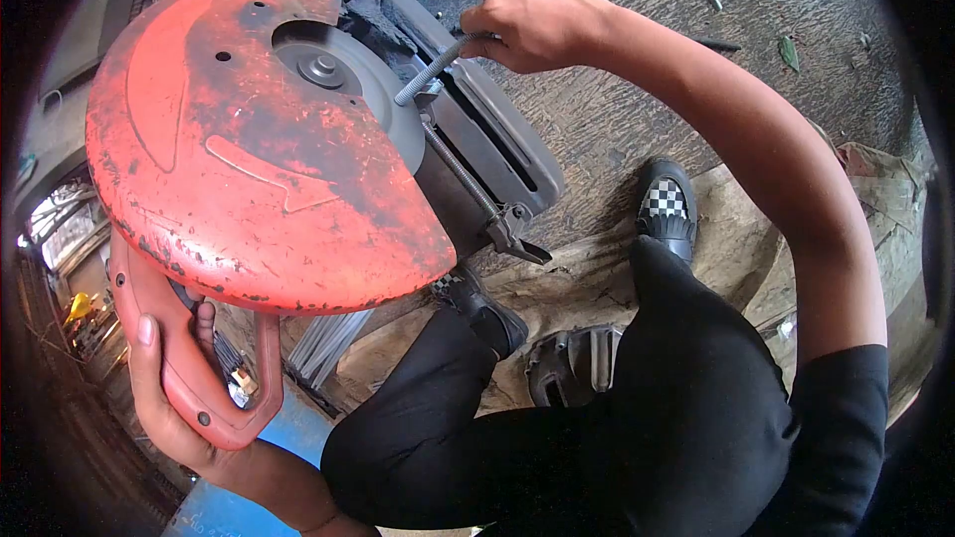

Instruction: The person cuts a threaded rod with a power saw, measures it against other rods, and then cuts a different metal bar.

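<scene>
A red, scuffed blade guard [288,159] of a cut-off saw fills the left side, partly covering a grey disc [383,89]. My left hand [164,388] is wrapped round the saw's red handle [199,388], below the guard. At the top, my right hand [532,20] is closed round a thin ribbed grey rod [430,72]. One end of the rod touches or overlaps the disc's edge; the other extends past my hand to the upper right. Beneath lies the saw's dark base [497,129], with a threaded clamp screw [460,174].
Dark, rough ground [637,89] holds short metal pieces and a green leaf [789,53]. My shoes rest by a brown sheet [736,209]. Thin grey rods [326,343], a dark metal part [572,368] and a blue surface [249,497] lie lower down.
</scene>
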Tool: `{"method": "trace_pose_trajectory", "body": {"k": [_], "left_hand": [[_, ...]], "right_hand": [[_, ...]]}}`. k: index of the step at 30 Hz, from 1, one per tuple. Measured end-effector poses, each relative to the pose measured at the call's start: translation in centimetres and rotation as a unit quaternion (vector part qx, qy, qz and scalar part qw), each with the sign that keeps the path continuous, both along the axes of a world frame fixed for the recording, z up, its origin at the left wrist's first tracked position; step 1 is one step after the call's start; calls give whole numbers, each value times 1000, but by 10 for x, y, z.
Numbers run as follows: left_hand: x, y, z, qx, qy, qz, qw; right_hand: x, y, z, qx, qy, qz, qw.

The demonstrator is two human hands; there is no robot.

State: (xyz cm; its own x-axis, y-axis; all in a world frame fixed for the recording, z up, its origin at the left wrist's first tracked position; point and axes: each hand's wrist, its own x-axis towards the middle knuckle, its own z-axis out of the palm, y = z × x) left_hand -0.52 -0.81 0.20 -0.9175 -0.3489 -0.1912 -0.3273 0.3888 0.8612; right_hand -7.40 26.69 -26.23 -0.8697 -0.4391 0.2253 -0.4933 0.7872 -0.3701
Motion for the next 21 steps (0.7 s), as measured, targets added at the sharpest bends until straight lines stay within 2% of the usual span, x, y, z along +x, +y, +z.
{"method": "trace_pose_trajectory", "body": {"k": [9, 12, 14, 21], "left_hand": [[0, 3, 1, -1, -11, 22, 1000], [0, 6, -1, 16, 1, 11, 1000], [-1, 3, -1, 27, -1, -23, 999], [-1, 2, 0, 20, -5, -29, 999]], "right_hand": [[5, -2, -11, -35, 4, -22, 999], [8, -3, -9, -39, 11, -24, 999], [11, -3, -3, -2, -50, -35, 998], [23, 4, 0, -16, -44, -25, 999]]}}
